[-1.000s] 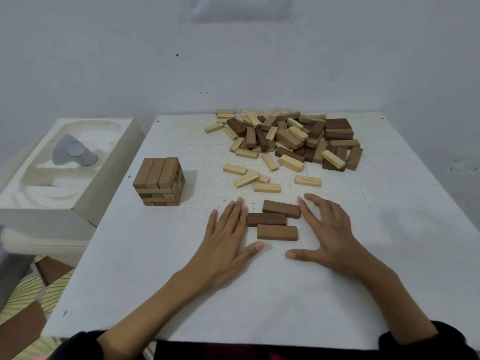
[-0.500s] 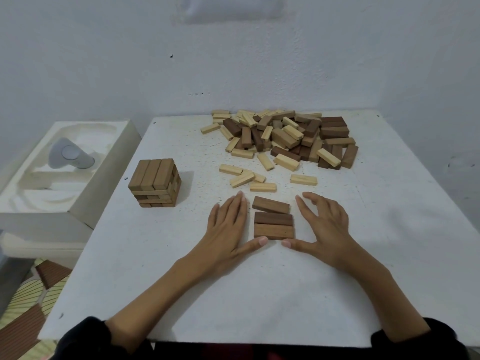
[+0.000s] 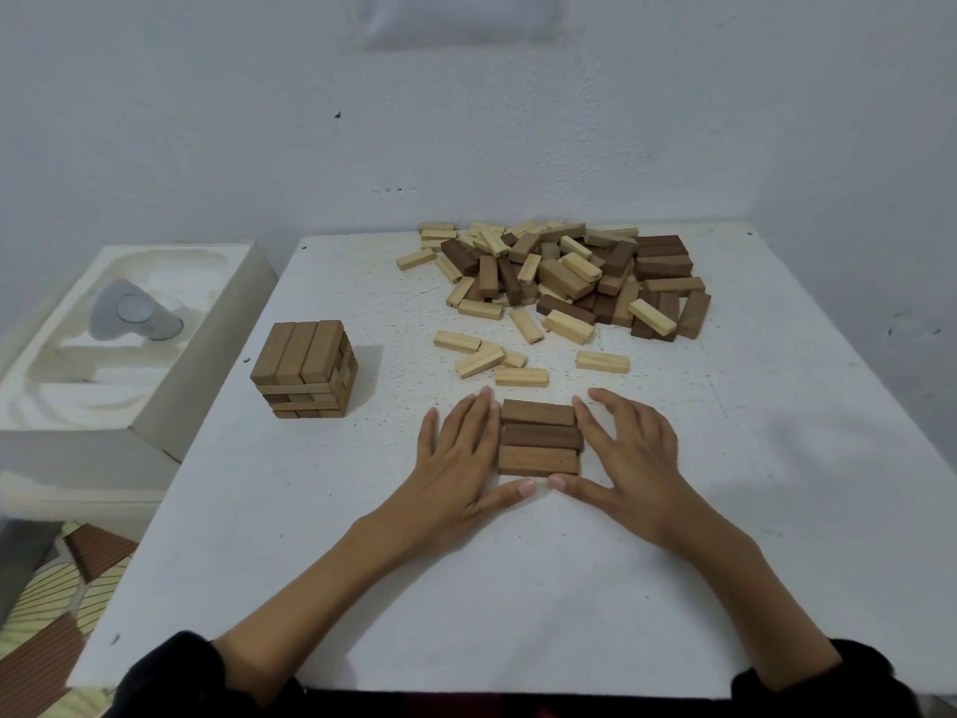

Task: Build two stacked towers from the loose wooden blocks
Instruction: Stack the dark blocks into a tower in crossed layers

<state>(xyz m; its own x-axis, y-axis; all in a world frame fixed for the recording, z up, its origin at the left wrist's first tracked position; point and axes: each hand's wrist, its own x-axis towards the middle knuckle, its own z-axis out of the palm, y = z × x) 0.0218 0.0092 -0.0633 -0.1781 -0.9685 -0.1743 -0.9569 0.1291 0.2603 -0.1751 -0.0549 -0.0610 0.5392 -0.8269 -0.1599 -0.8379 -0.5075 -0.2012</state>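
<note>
Wooden blocks (image 3: 564, 277) lie on the white table (image 3: 518, 588) in several groups. Farthest left, beside the table at its 9 o'clock side, there is a white moulded tray (image 3: 207, 375) with a grey rounded object (image 3: 132, 310) lying in it. Next, at about 10 o'clock on the table, stands a small tower (image 3: 305, 370) of mid-brown blocks; its top layer is three blocks side by side, and more layers show under it. Near the middle of the table the left hand (image 3: 455, 458) lies flat with straight fingers, not gripping, and its fingers touch the left ends of three brown blocks (image 3: 538, 437). These three lie flat in one row, long sides touching each other. The right hand (image 3: 632, 453) is also flat and spread, holding nothing, with its fingers against the right ends of the same row. Both thumbs point inward along the near edge of the nearest block, and their tips almost meet at 6 o'clock of the row. At 12 o'clock of the row, a few pale blocks (image 3: 520, 376) lie scattered and apart. Behind them, at 12 to 1 o'clock on the table, is the big loose heap (image 3: 647, 261) of pale and dark blocks, mixed in all directions.
</note>
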